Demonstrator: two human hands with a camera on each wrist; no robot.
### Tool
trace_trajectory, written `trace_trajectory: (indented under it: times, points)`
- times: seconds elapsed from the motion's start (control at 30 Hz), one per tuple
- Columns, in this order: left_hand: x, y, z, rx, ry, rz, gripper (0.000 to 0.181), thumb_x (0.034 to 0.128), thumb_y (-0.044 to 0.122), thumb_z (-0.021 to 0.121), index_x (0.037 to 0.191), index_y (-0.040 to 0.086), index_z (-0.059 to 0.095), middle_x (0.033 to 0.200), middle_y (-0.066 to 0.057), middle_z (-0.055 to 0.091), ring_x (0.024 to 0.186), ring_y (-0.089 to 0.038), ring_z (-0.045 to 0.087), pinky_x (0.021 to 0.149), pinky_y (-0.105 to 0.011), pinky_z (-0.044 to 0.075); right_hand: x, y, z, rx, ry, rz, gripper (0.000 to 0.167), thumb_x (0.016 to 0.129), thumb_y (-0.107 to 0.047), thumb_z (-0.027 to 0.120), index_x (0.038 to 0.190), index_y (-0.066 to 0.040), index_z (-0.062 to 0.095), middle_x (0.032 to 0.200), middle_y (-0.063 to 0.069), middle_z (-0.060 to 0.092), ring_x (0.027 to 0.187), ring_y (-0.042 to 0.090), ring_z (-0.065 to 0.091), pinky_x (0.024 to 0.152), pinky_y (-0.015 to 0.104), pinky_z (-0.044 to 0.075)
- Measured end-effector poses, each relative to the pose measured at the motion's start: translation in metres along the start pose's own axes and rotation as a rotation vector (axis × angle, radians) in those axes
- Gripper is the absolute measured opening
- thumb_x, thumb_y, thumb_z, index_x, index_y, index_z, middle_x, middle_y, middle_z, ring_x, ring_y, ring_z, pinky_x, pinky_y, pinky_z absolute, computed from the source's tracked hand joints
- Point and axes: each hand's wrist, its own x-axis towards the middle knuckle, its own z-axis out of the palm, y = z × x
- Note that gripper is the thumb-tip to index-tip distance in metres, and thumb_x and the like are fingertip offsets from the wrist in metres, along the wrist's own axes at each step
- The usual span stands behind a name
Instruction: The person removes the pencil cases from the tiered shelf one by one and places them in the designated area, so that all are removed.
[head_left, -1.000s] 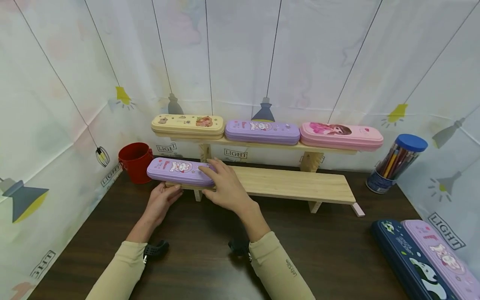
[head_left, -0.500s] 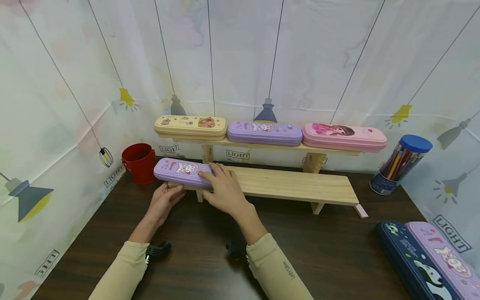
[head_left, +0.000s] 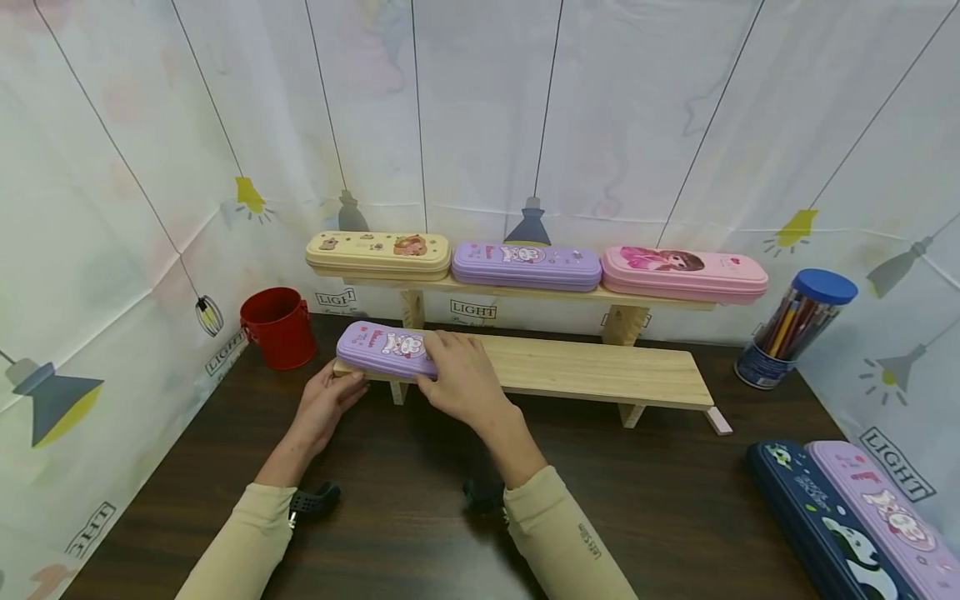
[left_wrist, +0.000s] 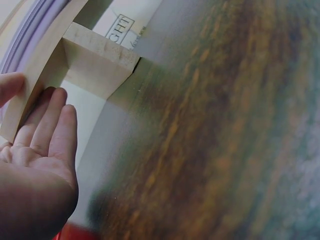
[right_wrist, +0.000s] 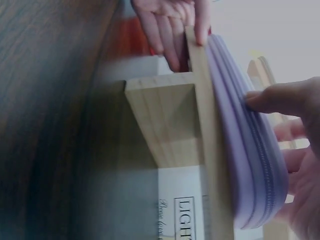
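A purple zipped pencil case (head_left: pixel 386 348) with a cartoon print lies on the left part of the lower board of a wooden shelf (head_left: pixel 592 367). My right hand (head_left: pixel 465 379) grips its right end. In the right wrist view the thumb presses the near side of the case (right_wrist: pixel 245 135), and the other fingers reach over to its far side. My left hand (head_left: pixel 318 412) holds the board's left end. Seen from the left wrist, the thumb touches the board's edge (left_wrist: pixel 30 92) and the fingers lie beneath.
On the upper board stand a yellow case (head_left: pixel 378 256), another purple case (head_left: pixel 525 267) and a pink case (head_left: pixel 684 273). A red bucket (head_left: pixel 279 329) is at left. At right are a pen jar (head_left: pixel 802 329), a navy panda case (head_left: pixel 825 525) and a lilac case (head_left: pixel 885 508).
My right hand has slid the purple pencil case rightward along the lower board, so it no longer juts past the left end. My left hand keeps its hold on the board.
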Motion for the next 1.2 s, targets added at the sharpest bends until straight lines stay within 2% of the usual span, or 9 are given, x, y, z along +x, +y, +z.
trace_trajectory:
  times: [0.17,0.27,0.37,0.53,0.63,0.73,0.93,1.03,1.2]
  points:
    - [0.001,-0.001,-0.001,-0.007,-0.007,0.003,0.069,0.1005,0.027,0.060,0.158,0.013,0.025,0.146,-0.009,0.051,0.115,-0.002,0.063,0.104,-0.028,0.052,-0.005,0.002,-0.007,-0.040,-0.098,0.032,0.048,0.085,-0.035,0.070,0.131,-0.023,0.058,0.133,0.006,0.062,0.128,0.029,0.053,0.106,0.052,0.043]
    - [0.001,-0.002,-0.002,0.000,-0.015,0.006,0.067,0.1010,0.027,0.059,0.157,0.013,0.026,0.146,-0.008,0.052,0.117,-0.003,0.062,0.106,-0.029,0.051,-0.008,0.001,-0.013,-0.058,-0.148,0.046,0.058,0.084,-0.035,0.070,0.139,-0.029,0.055,0.134,0.007,0.060,0.128,0.029,0.051,0.107,0.052,0.042]
    - [0.000,-0.002,-0.002,0.012,-0.019,0.006,0.066,0.1012,0.029,0.058,0.157,0.013,0.027,0.148,-0.008,0.050,0.118,-0.002,0.062,0.108,-0.031,0.050,-0.012,0.000,-0.019,-0.048,-0.172,0.051,0.061,0.082,-0.032,0.071,0.140,-0.028,0.054,0.128,0.009,0.060,0.122,0.030,0.053,0.108,0.052,0.041]
    - [-0.001,-0.002,-0.003,0.015,-0.028,0.016,0.067,0.1013,0.029,0.058,0.158,0.013,0.025,0.142,-0.002,0.055,0.118,-0.002,0.062,0.106,-0.028,0.051,-0.020,-0.001,-0.029,-0.007,-0.217,0.066,0.067,0.078,-0.027,0.073,0.141,-0.025,0.052,0.122,0.011,0.058,0.106,0.028,0.058,0.098,0.049,0.048]
    - [-0.001,-0.001,-0.003,0.005,-0.026,0.015,0.068,0.1005,0.029,0.060,0.157,0.013,0.026,0.133,0.005,0.061,0.116,-0.003,0.063,0.103,-0.026,0.053,-0.024,0.000,-0.035,0.004,-0.248,0.085,0.070,0.077,-0.024,0.073,0.143,-0.026,0.049,0.125,0.011,0.058,0.110,0.028,0.057,0.096,0.049,0.049]
    - [-0.001,-0.001,-0.003,0.001,-0.018,0.001,0.071,0.0993,0.030,0.061,0.158,0.013,0.025,0.131,0.006,0.062,0.116,-0.002,0.063,0.103,-0.026,0.053,-0.029,0.004,-0.039,0.011,-0.261,0.093,0.071,0.077,-0.022,0.072,0.144,-0.027,0.048,0.129,0.011,0.059,0.117,0.029,0.055,0.098,0.052,0.048]
    - [-0.001,0.000,-0.002,0.020,-0.006,-0.010,0.075,0.0981,0.033,0.063,0.159,0.014,0.022,0.147,-0.009,0.051,0.119,-0.002,0.061,0.109,-0.032,0.048,-0.040,0.014,-0.050,0.012,-0.240,0.108,0.072,0.074,-0.021,0.074,0.142,-0.028,0.051,0.129,0.010,0.058,0.118,0.028,0.054,0.097,0.053,0.049]
    - [-0.001,0.001,-0.002,0.029,-0.014,-0.005,0.076,0.0986,0.033,0.062,0.159,0.013,0.020,0.152,-0.016,0.044,0.121,-0.003,0.060,0.110,-0.033,0.047,-0.047,0.018,-0.057,0.010,-0.238,0.113,0.073,0.072,-0.020,0.076,0.141,-0.028,0.051,0.125,0.009,0.058,0.112,0.026,0.054,0.093,0.051,0.050]
    - [-0.001,0.001,0.000,0.008,-0.014,-0.015,0.077,0.0984,0.032,0.063,0.160,0.015,0.019,0.155,-0.017,0.040,0.122,-0.003,0.059,0.107,-0.028,0.049,-0.060,0.023,-0.070,0.007,-0.221,0.104,0.074,0.070,-0.014,0.075,0.139,-0.026,0.052,0.115,0.008,0.058,0.094,0.023,0.054,0.082,0.045,0.051]
